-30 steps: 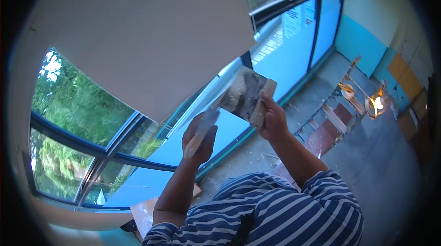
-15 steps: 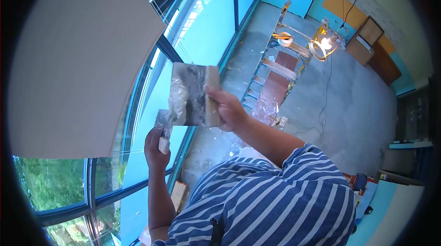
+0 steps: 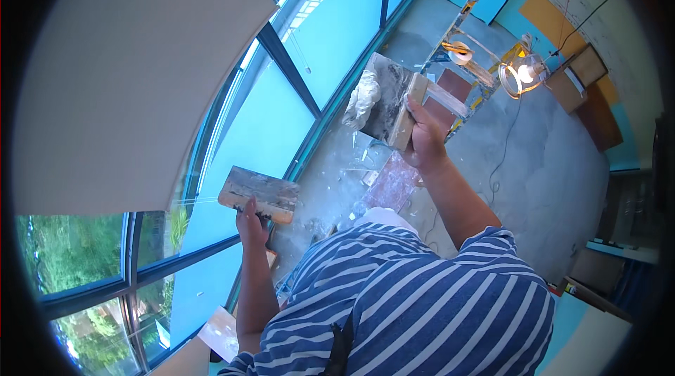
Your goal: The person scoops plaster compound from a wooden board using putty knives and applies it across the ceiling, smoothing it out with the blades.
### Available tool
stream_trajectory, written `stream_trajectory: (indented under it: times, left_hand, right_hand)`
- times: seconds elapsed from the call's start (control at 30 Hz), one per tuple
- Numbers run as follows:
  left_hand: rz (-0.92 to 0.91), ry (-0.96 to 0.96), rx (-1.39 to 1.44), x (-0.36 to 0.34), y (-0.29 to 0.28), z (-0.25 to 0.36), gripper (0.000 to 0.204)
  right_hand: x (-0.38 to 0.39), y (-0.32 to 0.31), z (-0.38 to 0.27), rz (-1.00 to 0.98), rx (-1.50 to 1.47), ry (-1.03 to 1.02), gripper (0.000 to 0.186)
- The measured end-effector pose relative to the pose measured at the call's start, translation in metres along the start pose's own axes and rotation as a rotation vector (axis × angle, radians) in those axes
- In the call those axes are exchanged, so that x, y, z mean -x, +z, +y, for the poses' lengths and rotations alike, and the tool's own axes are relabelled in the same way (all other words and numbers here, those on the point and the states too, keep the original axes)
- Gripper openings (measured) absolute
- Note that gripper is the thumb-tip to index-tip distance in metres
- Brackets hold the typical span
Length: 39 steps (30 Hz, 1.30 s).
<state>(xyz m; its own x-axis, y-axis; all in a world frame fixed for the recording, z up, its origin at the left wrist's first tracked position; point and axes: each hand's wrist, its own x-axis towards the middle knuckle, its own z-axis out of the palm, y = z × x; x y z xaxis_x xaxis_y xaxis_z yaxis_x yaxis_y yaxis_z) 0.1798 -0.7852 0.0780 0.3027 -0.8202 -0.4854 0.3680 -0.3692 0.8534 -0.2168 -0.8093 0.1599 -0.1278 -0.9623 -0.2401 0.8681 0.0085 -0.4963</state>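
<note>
My left hand (image 3: 252, 225) is closed on the pale wooden back edge of a wide putty knife (image 3: 261, 186), its grey metal blade smeared and pointing away from me. To the right and farther off, my right hand (image 3: 427, 138) grips another wide putty knife (image 3: 390, 91) by its thick pale edge, thumb on top. A thick lump of white filler compound (image 3: 363, 100) sits along the far-left edge of that blade. The two knives are apart in the air, in front of the windows.
A paint-splashed stepladder (image 3: 485, 75) stands ahead on the grey floor, with a tape roll (image 3: 460, 53) on it. A lit work lamp (image 3: 524, 75) hangs beside it, its cord trailing down. Window frames (image 3: 288, 70) and a large pale panel (image 3: 133, 88) are on the left. Boards (image 3: 598, 116) lean at the right wall.
My hands have drawn apart. The right knife with the compound has moved right, away from the left one. The left knife has turned so its broad face shows.
</note>
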Motion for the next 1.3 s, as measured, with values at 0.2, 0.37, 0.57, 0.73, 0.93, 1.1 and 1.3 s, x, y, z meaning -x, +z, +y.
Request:
stream_trajectory:
  times: [0.2, 0.37, 0.57, 0.73, 0.93, 1.1, 1.3]
  left_hand:
    - [0.024, -0.042, 0.029, -0.005, -0.027, -0.009, 0.044]
    - [0.046, -0.095, 0.119, -0.005, -0.055, -0.017, 0.044]
    - [-0.224, -0.195, 0.54, 0.007, -0.053, -0.021, 0.042]
    - [-0.408, -0.283, 0.637, 0.055, 0.011, 0.036, 0.042]
    - [-0.676, -0.274, 0.901, 0.068, 0.062, 0.063, 0.049]
    - [-0.765, -0.15, 1.058, 0.073, 0.093, 0.076, 0.051]
    - [-0.521, -0.005, 0.962, 0.065, 0.125, 0.07, 0.05]
  right_hand:
    - [0.004, 0.006, 0.0, -0.034, 0.038, 0.004, 0.039]
    - [0.021, 0.022, 0.003, -0.031, 0.051, -0.015, 0.038]
    - [0.025, 0.033, 0.04, -0.069, 0.006, -0.012, 0.039]
    - [0.014, 0.068, 0.068, -0.29, -0.058, 0.06, 0.042]
    - [-0.017, 0.09, 0.093, -0.545, 0.15, -0.089, 0.047]
    - [-0.045, 0.129, 0.071, -1.224, 0.609, -0.715, 0.023]
    - [-0.11, 0.12, 0.036, -1.462, 0.86, -0.781, 0.031]
